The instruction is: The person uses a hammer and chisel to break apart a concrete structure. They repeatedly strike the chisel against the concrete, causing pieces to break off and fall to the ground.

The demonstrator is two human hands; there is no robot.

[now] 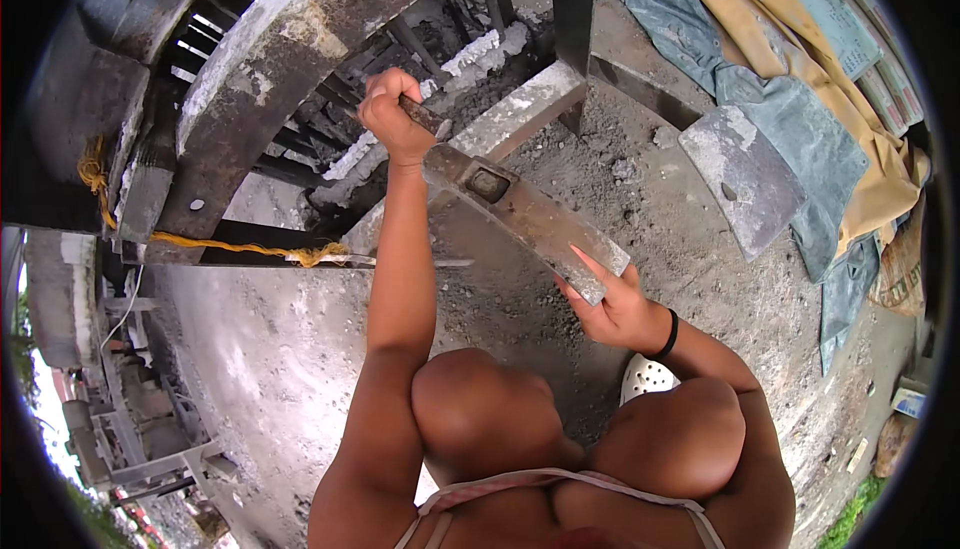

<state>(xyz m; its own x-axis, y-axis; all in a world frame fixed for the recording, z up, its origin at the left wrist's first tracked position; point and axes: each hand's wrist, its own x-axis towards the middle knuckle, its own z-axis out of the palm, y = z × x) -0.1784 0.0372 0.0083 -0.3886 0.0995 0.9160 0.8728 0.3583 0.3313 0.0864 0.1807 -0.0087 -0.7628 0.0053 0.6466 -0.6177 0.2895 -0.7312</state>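
Observation:
My left hand [393, 119] is closed round a short brown handle [420, 114], worn and wooden-looking. The pale tip of that handle comes close to the far end of a long, flat, rusty-brown bar [550, 219] with a squarish hole. Whether the two are joined I cannot tell. At the bar's near end my right hand [625, 311] grips it, thumb along the top edge and fingers partly hidden beneath. The bar slants over grey, gritty ground in front of my bent knees.
A heavy metal frame with bars [300, 39] stands ahead and left, with grey rubble among the bars. Yellow rope [250, 247] runs along its lower edge. At right lie a grey plate with a hole [745, 179], blue-grey cloth [830, 159] and tan cloth [885, 179].

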